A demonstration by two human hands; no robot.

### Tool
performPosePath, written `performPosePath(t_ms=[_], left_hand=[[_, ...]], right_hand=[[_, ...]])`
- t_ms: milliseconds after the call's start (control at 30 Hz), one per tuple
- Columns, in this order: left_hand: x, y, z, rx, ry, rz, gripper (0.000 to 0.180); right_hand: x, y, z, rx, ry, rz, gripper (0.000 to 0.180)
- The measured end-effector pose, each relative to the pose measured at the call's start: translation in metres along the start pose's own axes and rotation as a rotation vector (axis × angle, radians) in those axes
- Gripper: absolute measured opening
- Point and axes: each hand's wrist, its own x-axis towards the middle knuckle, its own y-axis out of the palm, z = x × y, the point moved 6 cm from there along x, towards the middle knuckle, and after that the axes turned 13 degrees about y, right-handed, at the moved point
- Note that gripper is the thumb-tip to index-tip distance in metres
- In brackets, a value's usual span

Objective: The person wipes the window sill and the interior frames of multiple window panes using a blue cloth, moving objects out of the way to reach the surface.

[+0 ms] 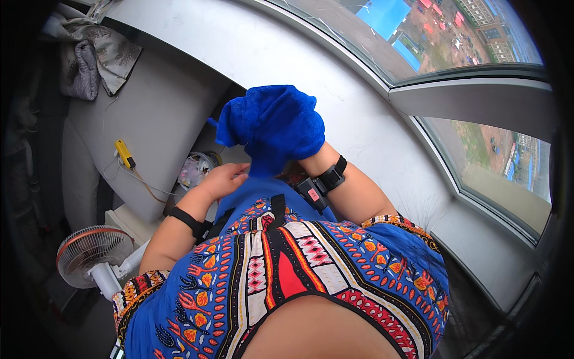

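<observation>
A plush blue cloth [269,116] is bunched up in front of me, at the edge of the white sill. My right hand [312,161] is in it; the cloth covers the fingers and only the base of the hand and wrist show. A narrow end of the cloth hangs down toward my body. Close beside that end is my left hand [226,179], its fingers stretched out and the thumb a little apart, with nothing seen in it. Both wrists carry black straps, the right one with a small dark device [312,194].
A broad white windowsill [382,143] runs along the window frame [397,99] on the right. At left stands a grey padded seat [149,102] with a yellow-and-black plug-like device [125,154] and cable, and a folded garment [116,60]. A fan [92,254] stands lower left; a plastic bag [196,170] lies near my left hand.
</observation>
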Motion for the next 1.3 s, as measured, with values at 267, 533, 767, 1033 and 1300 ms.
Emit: performPosePath(t_ms=[267,533,767,1033,1300], left_hand=[[0.074,0.028,-0.072,-0.041,0.222,0.157,0.041],[0.052,-0.006,-0.097,-0.830,0.134,-0.481,0.037],[0.007,-0.110,-0.124,-1.305,0.542,-0.761,0.040],[0.009,-0.290,-0.028,-1.614,0.604,-0.969,0.059],[0.019,-0.603,0.155,-1.236,0.691,-1.027,0.040]], right_hand=[[-0.003,0.016,0.042,-0.800,-0.241,-0.281,0.057],[-0.011,0.007,0.044,0.379,-0.189,-0.036,0.036],[-0.056,-0.024,0.068,0.111,-0.136,0.018,0.034],[0.071,0.065,0.056,-0.234,-0.082,0.038,0.039],[0.321,0.138,0.061,-0.278,0.115,-0.187,0.014]])
